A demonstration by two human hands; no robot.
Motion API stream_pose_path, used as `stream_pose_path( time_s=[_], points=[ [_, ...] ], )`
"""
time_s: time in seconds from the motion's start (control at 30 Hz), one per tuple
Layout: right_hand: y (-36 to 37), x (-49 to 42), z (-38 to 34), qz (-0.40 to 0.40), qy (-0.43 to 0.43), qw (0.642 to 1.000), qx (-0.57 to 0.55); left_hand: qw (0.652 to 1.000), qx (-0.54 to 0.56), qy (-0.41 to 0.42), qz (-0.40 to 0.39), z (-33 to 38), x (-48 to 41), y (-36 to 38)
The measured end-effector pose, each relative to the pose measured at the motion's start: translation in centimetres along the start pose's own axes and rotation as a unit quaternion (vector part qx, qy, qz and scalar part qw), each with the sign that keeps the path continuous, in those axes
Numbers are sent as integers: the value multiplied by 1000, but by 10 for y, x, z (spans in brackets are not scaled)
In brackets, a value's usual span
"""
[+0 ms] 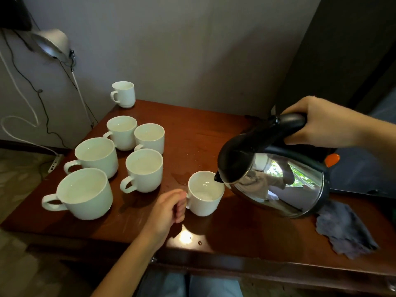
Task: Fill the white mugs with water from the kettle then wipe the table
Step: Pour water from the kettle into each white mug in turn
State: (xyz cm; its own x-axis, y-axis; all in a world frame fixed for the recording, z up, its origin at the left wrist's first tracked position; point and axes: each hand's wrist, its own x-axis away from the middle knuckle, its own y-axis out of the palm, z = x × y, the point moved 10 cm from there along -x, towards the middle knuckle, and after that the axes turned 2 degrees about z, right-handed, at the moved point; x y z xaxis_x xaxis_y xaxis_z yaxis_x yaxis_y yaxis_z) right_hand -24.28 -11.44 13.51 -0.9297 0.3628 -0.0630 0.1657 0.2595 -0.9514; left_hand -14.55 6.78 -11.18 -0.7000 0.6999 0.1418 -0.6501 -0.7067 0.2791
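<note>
Head view: tilted kettle [278, 185] spout over mug [205, 207] holding water [203, 195].

Dark wooden table [235, 232]: seven white mugs [143, 170], grey cloth [345, 230] near right edge, water puddles [181, 177] mid-table.

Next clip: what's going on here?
A person's right hand tilts the kettle, spout over a white mug whose handle the left hand holds. Five mugs to the left look filled; a seventh mug stands at the far corner. Water is spilled on the table; a grey cloth lies at right.
</note>
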Motion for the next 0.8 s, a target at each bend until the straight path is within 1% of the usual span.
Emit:
stream_pose_path(
  time_s=[0.17, 0.3, 0.37, 0.47, 0.57, 0.7, 0.8],
  points=[
    [5, 13, 16, 40, 4, 998, -56, 999, 5, 9, 44, -1, 5, -6],
    [9, 24, 29, 63, 21, 989, -135, 996, 20, 17, 85, 3, 10, -11],
    [6, 30, 38, 101, 39, 979, -172, 994, 29, 21, 105, 8, 11, -12],
    [5, 39, 54, 168, 77, 955, -230, 990, 38, 36, 133, 20, 8, -11],
    [6, 46, 65, 220, 99, 936, -256, 983, 47, 57, 168, 29, -1, -9],
    [10, 53, 67, 249, 98, 922, -280, 976, 15, 77, 202, 33, -25, -8],
    [17, 59, 70, 265, 106, 903, -322, 971, -22, 80, 225, 33, -42, -9]
  ],
)
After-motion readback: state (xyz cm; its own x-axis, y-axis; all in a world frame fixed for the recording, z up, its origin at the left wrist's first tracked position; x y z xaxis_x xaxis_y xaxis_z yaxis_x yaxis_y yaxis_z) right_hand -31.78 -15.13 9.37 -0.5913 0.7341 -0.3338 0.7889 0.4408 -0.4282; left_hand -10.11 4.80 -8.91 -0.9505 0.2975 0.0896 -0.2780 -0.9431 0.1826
